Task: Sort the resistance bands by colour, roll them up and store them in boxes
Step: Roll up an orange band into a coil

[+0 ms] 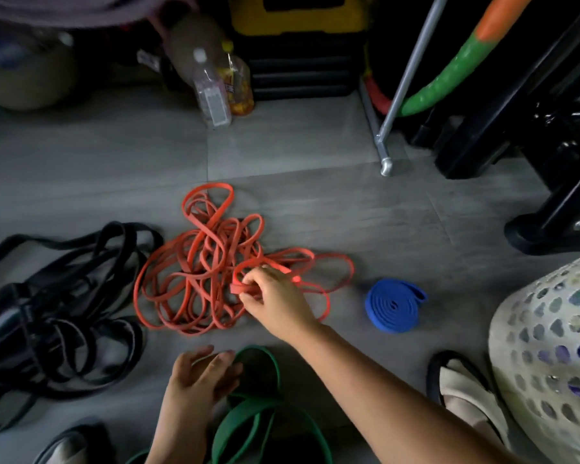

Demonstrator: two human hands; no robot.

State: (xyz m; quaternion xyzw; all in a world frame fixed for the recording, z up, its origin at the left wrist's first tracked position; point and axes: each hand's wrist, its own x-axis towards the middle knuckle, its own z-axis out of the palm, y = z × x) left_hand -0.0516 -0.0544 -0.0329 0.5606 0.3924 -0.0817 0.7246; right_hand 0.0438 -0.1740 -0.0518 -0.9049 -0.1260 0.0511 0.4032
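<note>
A tangled heap of red resistance bands (211, 259) lies on the grey floor in the middle. My right hand (275, 301) reaches into its right side and pinches a folded end of one red band (243, 289). To the right sits a blue band (394, 304), rolled into a flat coil. A pile of black bands (57, 306) spreads along the left. Green bands (260, 406) lie at the bottom centre. My left hand (198, 380) hovers over their left part, fingers spread, holding nothing.
A white perforated basket (549, 363) stands at the right edge, a sandal (462, 393) beside it. Two plastic bottles (215, 85) and a yellow-black box (298, 45) stand at the back. A metal pole (387, 162) and black equipment legs (549, 226) occupy the back right.
</note>
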